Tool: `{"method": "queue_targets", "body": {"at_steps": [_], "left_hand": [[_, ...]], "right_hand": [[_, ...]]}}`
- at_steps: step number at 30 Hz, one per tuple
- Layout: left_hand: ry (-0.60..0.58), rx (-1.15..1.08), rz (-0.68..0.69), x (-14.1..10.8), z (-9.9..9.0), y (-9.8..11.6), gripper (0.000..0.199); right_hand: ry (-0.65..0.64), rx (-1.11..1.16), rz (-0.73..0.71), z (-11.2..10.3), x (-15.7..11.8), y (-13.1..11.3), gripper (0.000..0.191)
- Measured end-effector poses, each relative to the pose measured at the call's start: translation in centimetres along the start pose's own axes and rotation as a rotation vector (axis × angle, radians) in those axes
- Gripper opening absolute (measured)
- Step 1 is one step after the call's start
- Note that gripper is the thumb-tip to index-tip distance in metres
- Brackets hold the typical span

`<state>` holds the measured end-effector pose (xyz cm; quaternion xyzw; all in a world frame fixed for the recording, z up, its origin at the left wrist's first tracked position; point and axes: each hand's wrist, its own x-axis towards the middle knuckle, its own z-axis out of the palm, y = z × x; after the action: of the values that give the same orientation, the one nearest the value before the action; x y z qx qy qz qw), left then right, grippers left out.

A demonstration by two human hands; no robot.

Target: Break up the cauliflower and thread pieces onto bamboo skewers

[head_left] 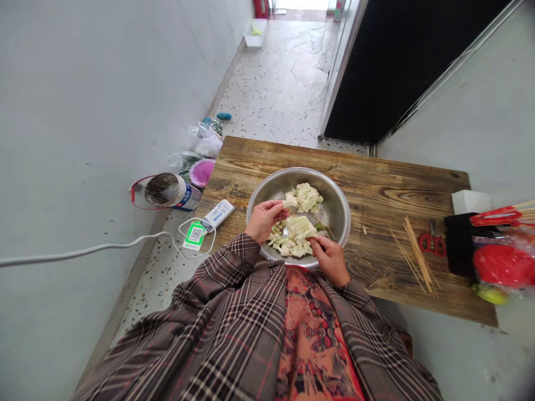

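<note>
My left hand (264, 221) pinched a pale cauliflower floret (290, 201); whether my right hand (332, 262) gripped anything at the near floret heap (295, 234), I couldn't tell. Light fingertips, low over the round steel bowl (344, 196) on the brown wooden table (388, 189), seemed wisest.

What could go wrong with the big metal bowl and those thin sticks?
The metal bowl sits by the table's near edge, so a bump might tip it and spill the cauliflower florets. The loose wooden skewers lie near that edge too, and could roll off if a sleeve brushes them. The small pale piece in the left hand's fingertips might slip.
</note>
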<state>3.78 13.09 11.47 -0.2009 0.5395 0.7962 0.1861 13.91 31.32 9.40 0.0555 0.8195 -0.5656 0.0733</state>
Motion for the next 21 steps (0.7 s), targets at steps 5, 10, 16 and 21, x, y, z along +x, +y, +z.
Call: {"method": "queue_targets", "body": {"at_steps": [5, 10, 16, 21], "left_hand": [[0.025, 0.023, 0.097, -0.07, 0.20, -0.14, 0.035], [0.048, 0.023, 0.164, -0.10, 0.54, -0.22, 0.036], [0.039, 0.056, 0.167, -0.24, 0.64, -0.34, 0.032], [0.020, 0.027, 0.088, -0.31, 0.51, -0.09, 0.033]], "right_hand": [[0.011, 0.019, 0.002, 0.20, -0.09, 0.10, 0.036], [0.014, 0.007, 0.002, 0.29, -0.06, 0.19, 0.037], [0.019, 0.032, 0.017, 0.35, -0.11, 0.25, 0.037], [0.015, 0.031, 0.004, 0.26, -0.23, 0.14, 0.036]]}}
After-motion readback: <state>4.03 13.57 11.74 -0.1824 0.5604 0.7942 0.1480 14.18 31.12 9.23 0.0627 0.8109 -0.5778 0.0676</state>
